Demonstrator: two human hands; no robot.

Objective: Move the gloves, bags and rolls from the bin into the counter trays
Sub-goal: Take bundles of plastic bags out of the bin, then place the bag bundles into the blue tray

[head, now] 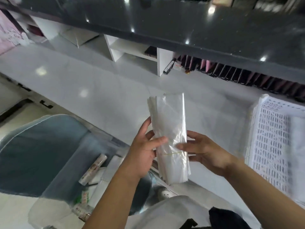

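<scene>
A long bundle of clear plastic bags (168,123), tied near its lower end with a yellow rubber band, stands upright over the white counter (99,90). My left hand (145,149) grips its left side, thumb across the front. From the right, my right hand (204,149) holds the bundle, thumb on the front and fingers behind. Below left, a clear plastic bin (54,195) on the floor contains printed rolls (94,167) and white packets. White perforated trays (274,146) are stacked on the counter at the right edge.
A blue-grey chair seat (41,149) stands left of the bin. Under the dark upper counter (181,27), white cubbies (132,53) line the back, with a row of dark and pink boxes (239,75) to their right. A shoe (165,192) shows below the bundle.
</scene>
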